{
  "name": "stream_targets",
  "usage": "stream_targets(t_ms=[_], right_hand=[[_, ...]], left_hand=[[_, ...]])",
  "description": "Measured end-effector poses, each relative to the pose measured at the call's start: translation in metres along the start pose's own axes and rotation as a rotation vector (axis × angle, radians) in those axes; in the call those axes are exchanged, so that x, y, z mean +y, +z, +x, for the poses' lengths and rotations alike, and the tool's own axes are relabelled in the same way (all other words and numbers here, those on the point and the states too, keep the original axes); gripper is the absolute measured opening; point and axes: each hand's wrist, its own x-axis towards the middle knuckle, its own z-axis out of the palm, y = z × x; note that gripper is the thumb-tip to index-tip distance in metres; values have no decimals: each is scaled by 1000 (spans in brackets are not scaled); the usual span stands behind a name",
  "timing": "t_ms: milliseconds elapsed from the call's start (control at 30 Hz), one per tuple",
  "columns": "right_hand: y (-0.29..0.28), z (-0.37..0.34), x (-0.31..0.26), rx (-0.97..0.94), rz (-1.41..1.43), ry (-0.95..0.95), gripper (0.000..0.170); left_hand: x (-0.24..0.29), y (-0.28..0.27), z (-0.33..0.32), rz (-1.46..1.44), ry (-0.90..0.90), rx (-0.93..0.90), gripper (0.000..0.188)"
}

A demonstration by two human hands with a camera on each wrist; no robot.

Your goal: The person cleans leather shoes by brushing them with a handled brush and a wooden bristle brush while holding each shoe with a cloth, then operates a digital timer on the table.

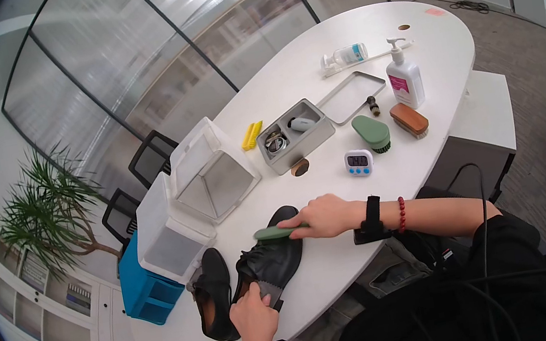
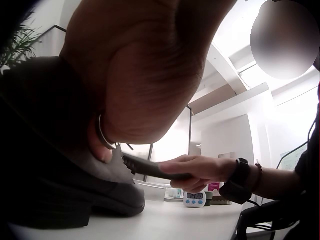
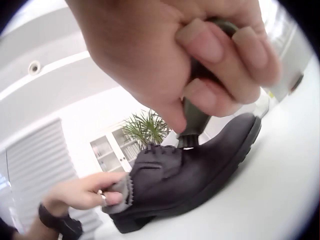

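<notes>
Left hand pinches collar of black shoe by table's near edge; right hand fingers clamp slim green brush; heel likely stiffest hold.

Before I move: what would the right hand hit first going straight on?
Right hand grips a green brush; first in line looks like the black shoe beneath it. Depth is unclear, so the bristles may already touch.

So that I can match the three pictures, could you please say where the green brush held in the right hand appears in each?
Head: the green brush is below centre, over the black lace-up shoe.
Left wrist: below centre.
Right wrist: right of centre, partly covered by the right hand.
Shared landmark: the spiky-leaved plant (left; top left; near centre).
</notes>
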Motion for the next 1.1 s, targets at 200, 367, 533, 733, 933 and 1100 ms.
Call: stream_targets(t_ms=[200, 367, 533, 733, 933, 1100], right_hand=[[3, 1, 7, 287, -90, 32, 46], [27, 10, 23, 220, 79, -137, 44], [0, 0, 6, 126, -230, 12, 47], [26, 12, 18, 289, 69, -98, 44], [11, 0, 11, 228, -201, 26, 43], [8, 9, 15, 356, -5, 32, 47]], left_hand=[[0, -1, 0, 3, -2, 0, 20], [2, -2, 0, 1, 0, 5, 20], [1, -2, 0, 4, 5, 9, 21], [0, 0, 0, 2, 17, 17, 20], [0, 0, 0, 1, 10, 18, 20], [-1, 1, 0, -3, 23, 41, 19]])
